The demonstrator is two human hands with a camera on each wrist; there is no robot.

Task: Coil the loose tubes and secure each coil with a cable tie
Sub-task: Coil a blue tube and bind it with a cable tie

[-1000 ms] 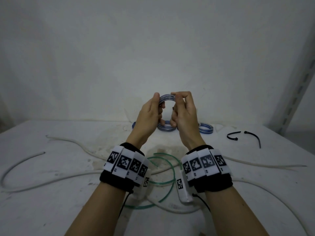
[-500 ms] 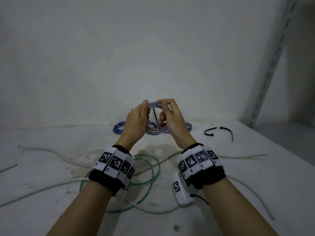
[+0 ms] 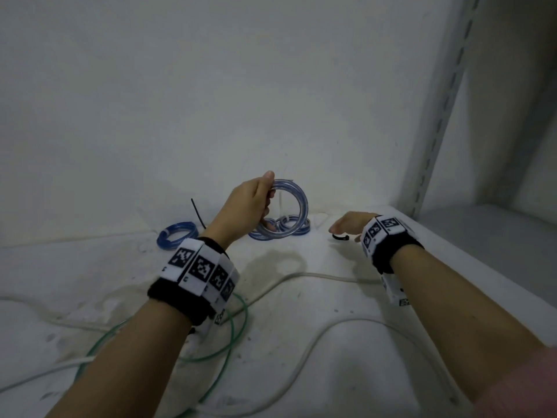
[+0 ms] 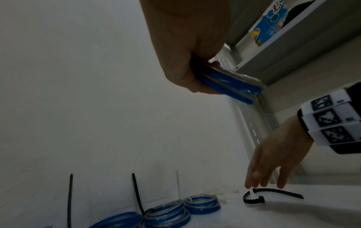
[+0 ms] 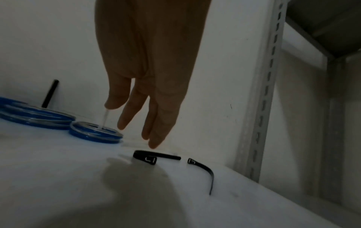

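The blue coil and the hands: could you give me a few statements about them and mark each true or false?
1. The left hand holds a blue coil up off the table. True.
2. The right hand grips a black tie. False: its fingers are straight and hold nothing, reaching down toward the black ties on the table.
3. Other blue coils lie on the table near the wall. True.
4. The green tube is already coiled and tied. False: it lies loose on the table.
5. Both hands are on the held coil. False: only the left.
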